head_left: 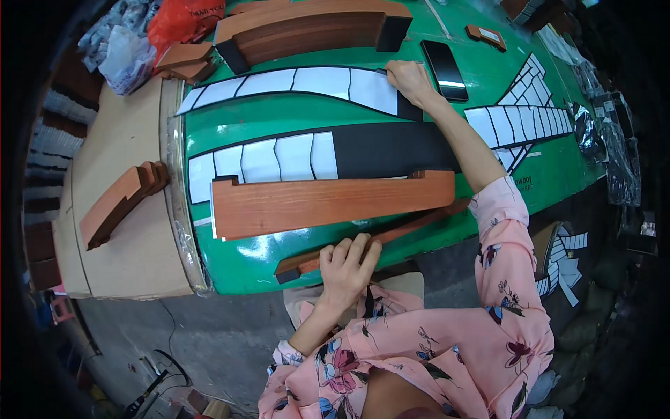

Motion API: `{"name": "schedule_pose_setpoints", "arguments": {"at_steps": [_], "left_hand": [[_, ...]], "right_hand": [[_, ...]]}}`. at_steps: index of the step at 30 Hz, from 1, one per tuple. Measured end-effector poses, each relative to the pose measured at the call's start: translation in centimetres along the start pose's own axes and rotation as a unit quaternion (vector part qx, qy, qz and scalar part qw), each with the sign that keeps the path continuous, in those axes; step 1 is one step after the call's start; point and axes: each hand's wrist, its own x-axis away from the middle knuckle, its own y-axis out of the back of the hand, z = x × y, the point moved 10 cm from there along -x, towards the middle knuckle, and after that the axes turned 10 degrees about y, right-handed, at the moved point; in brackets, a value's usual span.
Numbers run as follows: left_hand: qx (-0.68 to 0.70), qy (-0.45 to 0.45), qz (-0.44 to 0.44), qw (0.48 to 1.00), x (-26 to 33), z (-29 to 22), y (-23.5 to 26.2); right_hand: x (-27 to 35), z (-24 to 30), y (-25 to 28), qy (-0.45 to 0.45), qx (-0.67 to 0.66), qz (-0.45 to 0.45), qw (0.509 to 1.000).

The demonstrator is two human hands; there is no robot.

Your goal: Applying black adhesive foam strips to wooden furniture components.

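My left hand [347,269] lies over a narrow curved wooden piece [412,225] at the table's front edge, its fingers bent round the wood; the piece has a dark end cap. Farther off, my right hand [413,84] is closed on the right end of a curved black sheet with white paper-backed sections [286,82]. A second such black sheet [391,150], its right part bare black, lies nearer. A broad reddish-brown wooden piece [328,204] covers its lower edge. What my right fingertips pinch is partly hidden.
Curved wooden parts [307,35] with black ends stand at the back. A phone [444,68] lies right of my right hand, with more white-sectioned strips [518,126] beyond. Cardboard [125,202] at left bears another wooden stack [122,202]. Plastic bags [129,59] sit at the back left.
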Motion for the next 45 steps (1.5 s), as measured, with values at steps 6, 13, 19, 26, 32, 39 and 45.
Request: {"name": "schedule_pose_setpoints", "arguments": {"at_steps": [6,13,19,26,32,39,45], "left_hand": [[-0.031,-0.001,-0.021,0.999,0.4,-0.2,-0.5],[-0.021,-0.029,0.014,0.999,0.6,0.8,1.0],[-0.075,-0.027,0.047,0.996,2.3,4.7,3.7],[-0.006,0.015,0.061,0.998,1.3,-0.9,0.6],[0.054,0.077,0.037,0.995,-0.3,-2.5,-3.6],[0.069,0.115,0.008,0.991,-0.6,-2.3,-3.9],[0.064,0.119,0.013,0.991,-0.5,-2.3,-4.0]], "right_hand": [[2.4,-3.6,2.5,-0.166,-0.187,-0.054,0.967],[8.5,2.4,7.8,-0.192,-0.545,-0.053,0.815],[20.6,5.6,14.1,-0.215,-0.607,-0.09,0.76],[25.4,13.4,12.6,-0.155,-0.514,-0.04,0.842],[24.2,15.2,12.5,-0.1,-0.366,-0.076,0.922],[23.7,16.0,12.2,-0.018,-0.235,-0.096,0.967],[23.4,16.5,12.2,0.0,-0.196,-0.098,0.976]]}}
